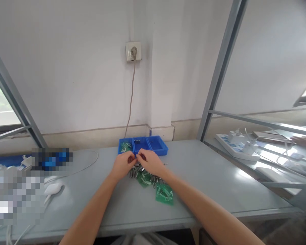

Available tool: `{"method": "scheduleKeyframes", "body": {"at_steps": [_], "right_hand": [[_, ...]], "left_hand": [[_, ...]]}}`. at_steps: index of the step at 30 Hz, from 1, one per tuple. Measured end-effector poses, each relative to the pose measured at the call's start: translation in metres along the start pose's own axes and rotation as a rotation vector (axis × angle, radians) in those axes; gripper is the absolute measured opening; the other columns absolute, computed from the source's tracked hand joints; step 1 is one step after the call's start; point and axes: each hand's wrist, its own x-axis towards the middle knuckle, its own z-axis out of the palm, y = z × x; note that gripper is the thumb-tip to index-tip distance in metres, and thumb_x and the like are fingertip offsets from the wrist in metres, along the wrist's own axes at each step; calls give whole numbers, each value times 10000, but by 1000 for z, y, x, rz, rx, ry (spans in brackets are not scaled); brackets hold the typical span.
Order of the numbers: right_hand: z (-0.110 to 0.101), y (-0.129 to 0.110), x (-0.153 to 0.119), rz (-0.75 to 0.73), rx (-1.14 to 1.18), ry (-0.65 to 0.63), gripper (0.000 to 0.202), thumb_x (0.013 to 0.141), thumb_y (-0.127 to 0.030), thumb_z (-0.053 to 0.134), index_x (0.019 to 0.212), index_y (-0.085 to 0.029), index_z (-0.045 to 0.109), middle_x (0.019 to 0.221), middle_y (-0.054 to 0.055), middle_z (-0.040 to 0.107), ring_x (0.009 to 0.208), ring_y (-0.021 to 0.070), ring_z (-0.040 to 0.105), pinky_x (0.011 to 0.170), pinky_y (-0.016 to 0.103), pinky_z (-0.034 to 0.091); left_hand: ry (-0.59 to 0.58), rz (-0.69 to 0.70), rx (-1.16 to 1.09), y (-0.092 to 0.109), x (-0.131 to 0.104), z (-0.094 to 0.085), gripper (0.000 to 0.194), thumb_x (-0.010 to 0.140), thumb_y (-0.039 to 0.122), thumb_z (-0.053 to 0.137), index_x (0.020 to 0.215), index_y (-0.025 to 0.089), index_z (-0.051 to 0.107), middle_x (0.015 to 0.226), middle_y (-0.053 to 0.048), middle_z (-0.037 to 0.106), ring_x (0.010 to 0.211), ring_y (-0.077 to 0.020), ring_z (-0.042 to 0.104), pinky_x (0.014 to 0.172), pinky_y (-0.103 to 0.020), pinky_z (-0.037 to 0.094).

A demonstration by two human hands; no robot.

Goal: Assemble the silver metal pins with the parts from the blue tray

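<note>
My left hand [123,164] and my right hand [150,161] meet fingertip to fingertip just in front of a blue divided tray [164,150]. Both are closed in a pinch, and whatever lies between the fingers is too small to name. Beneath and around them lies a pile of small metal cylinders [133,174] with a green bag [144,179]. Nearer the front edge is another green bag [164,194] with metal parts inside. In the tray, the left compartment holds green bags [125,147], and the middle one has several small metal pieces [137,141].
Grey table [193,183] with metal frame posts on both sides. White cables and a white plug [53,189] lie at left. A power strip [237,146] sits right, beyond the frame, where another person's hand [304,142] shows. A wall socket [133,51] has a hanging cord.
</note>
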Motion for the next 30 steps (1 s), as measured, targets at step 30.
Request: {"method": "scheduleKeyframes", "body": {"at_steps": [30], "right_hand": [[-70, 53, 19, 299, 1256, 167, 308, 710, -435, 728, 744, -198, 534, 660, -40, 486, 520, 70, 416, 459, 208, 313]], "left_hand": [[-20, -17, 14, 6, -1, -2, 211, 893, 357, 497, 821, 202, 620, 708, 3, 654, 624, -136, 564, 602, -248, 408]]}}
